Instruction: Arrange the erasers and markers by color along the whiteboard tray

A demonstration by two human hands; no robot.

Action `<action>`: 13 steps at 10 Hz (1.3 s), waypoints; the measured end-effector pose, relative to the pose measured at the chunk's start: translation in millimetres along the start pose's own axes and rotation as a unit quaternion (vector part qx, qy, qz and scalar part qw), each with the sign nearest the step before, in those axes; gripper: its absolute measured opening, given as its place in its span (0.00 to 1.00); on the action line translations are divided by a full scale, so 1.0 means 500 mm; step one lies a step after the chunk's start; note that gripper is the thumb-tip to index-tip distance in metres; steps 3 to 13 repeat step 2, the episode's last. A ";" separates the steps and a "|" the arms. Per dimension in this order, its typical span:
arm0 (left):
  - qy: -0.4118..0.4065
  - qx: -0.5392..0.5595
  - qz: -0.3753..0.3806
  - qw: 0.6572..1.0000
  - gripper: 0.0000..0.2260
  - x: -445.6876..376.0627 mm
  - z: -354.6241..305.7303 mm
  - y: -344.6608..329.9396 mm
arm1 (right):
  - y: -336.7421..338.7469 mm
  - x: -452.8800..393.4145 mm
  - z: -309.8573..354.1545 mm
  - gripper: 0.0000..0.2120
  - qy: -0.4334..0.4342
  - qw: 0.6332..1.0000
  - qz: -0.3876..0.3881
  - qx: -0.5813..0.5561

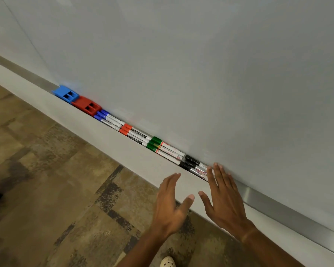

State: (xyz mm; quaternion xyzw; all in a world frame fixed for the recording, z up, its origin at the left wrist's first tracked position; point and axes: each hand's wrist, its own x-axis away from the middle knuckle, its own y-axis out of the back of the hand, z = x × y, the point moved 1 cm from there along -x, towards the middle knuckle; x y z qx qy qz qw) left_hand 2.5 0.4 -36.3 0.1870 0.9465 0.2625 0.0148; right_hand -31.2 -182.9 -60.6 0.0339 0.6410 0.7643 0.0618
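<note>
Lower right of frame: the black markers (196, 166) are touched by the right hand (223, 197), fingers straight; left hand (171, 204) is held released, grasping nothing.

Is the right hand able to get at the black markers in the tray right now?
Probably yes. The right hand is open, its fingertips already over the black markers, and nothing lies between them; the left hand is off to the side.

Long grey whiteboard tray (123, 143) holding black markers (194, 165) right by the right hand (223, 197), then green markers (165, 149), red markers (136, 134), blue markers (109, 119), red eraser (86, 105), blue eraser (65, 93) farthest off.
</note>
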 end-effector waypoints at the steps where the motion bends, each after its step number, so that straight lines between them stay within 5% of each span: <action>1: -0.093 -0.074 -0.001 0.993 0.37 -0.015 -0.010 0.004 | 0.029 0.022 0.002 0.36 -0.002 0.999 -0.032 -0.002; 2: -0.189 -0.157 -0.002 0.969 0.38 -0.030 -0.040 0.008 | 0.067 0.040 0.004 0.38 -0.022 0.998 -0.062 -0.007; 13: -0.189 -0.157 -0.002 0.969 0.38 -0.030 -0.040 0.008 | 0.067 0.040 0.004 0.38 -0.022 0.998 -0.062 -0.007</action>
